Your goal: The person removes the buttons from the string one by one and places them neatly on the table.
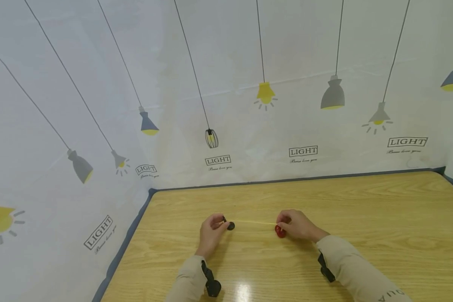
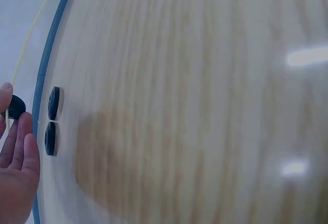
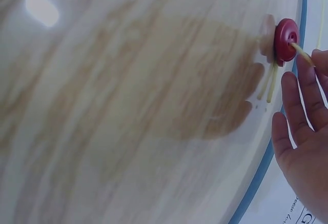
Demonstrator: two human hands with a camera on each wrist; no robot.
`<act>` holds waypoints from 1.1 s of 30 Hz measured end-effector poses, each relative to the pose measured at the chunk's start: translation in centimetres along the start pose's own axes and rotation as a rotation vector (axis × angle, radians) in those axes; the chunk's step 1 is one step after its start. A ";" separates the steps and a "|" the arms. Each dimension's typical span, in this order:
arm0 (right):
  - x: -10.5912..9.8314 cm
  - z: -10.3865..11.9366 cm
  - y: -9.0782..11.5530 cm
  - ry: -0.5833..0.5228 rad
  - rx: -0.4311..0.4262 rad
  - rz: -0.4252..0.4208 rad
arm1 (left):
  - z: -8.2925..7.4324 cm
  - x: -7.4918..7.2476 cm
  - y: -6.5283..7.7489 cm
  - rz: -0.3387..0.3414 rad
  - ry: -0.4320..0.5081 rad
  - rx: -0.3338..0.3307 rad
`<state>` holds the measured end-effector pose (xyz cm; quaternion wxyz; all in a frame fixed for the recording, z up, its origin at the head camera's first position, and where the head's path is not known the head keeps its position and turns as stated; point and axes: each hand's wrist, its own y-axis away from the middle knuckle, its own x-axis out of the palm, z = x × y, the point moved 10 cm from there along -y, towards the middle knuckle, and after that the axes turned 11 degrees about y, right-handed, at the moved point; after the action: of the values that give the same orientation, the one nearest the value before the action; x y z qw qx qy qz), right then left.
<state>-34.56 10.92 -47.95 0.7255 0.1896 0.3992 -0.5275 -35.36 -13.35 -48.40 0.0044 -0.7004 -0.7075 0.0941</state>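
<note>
A thin yellow string (image 1: 251, 222) stretches between both hands, low over the table. My left hand (image 1: 210, 235) pinches its left end along with a black button (image 2: 17, 107). Two more round black pieces (image 2: 54, 103) lie side by side on the table beyond the left fingers. At the other end, my right hand (image 1: 297, 225) pinches the string between thumb and forefinger, its other fingers extended. Close to those fingertips stands a large red button (image 3: 286, 39) on edge, with the string coming out of a hole in its face.
The glossy wood-grain table (image 1: 256, 260) mirrors the right hand and the string. A dark blue edge (image 1: 226, 186) borders it, against a pale wall covering (image 1: 249, 138) printed with lamps. Black wrist cameras (image 1: 213, 287) hang under both sleeves.
</note>
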 end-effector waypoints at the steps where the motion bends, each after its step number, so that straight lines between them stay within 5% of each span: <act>1: 0.0 0.0 0.0 -0.003 0.004 0.001 | 0.1 -0.1 0.0 0.004 -0.006 -0.006; 10: -0.1 -0.1 -0.1 -0.004 0.019 -0.009 | 0.4 -1.0 0.4 0.060 -0.032 -0.011; 17: -0.3 0.0 0.0 0.009 0.012 -0.014 | -1.2 -1.6 1.1 0.074 -0.054 0.000; 22: -0.3 0.0 0.0 0.003 0.002 -0.013 | 1.1 -2.6 0.2 0.048 -0.111 -0.006; 33: -0.2 0.0 0.0 -0.013 0.017 -0.006 | 1.3 -3.5 0.0 -0.049 -0.160 -0.022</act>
<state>-34.62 11.08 -47.80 0.7251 0.1910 0.3905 -0.5341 -35.47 -16.99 -49.19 -0.0575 -0.6730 -0.7237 0.1418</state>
